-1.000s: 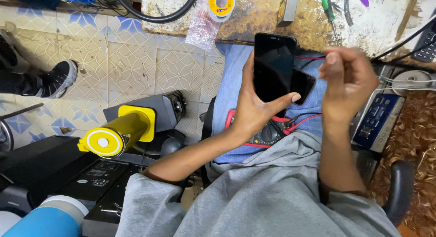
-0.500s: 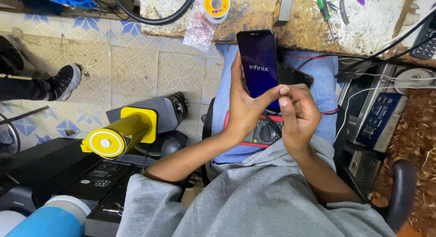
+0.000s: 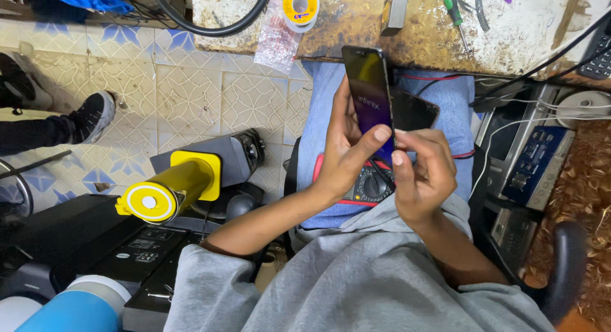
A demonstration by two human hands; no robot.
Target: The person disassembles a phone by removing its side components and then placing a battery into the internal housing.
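My left hand [image 3: 347,147] grips a black smartphone [image 3: 367,90] upright over my lap, its lit purple screen turned edge-on toward the left. My right hand [image 3: 423,170] pinches at the phone's lower right edge with thumb and forefinger. Just behind the phone lies a second dark phone or back cover [image 3: 414,109] on my jeans. A red-and-black multimeter [image 3: 369,184] rests on my lap under both hands, with red and black leads running off to the right.
A worn workbench [image 3: 433,39] runs along the top with a solder spool [image 3: 300,4], plastic bag, screwdriver [image 3: 455,11] and cables. Electronic boxes [image 3: 534,166] stand at right. A yellow-ended machine [image 3: 172,189] and black equipment sit at left; another person's shoe [image 3: 92,116] rests on the tiled floor.
The phone's screen lit up, then the phone turned edge-on. My right hand dropped from the phone's upper right to its lower right edge.
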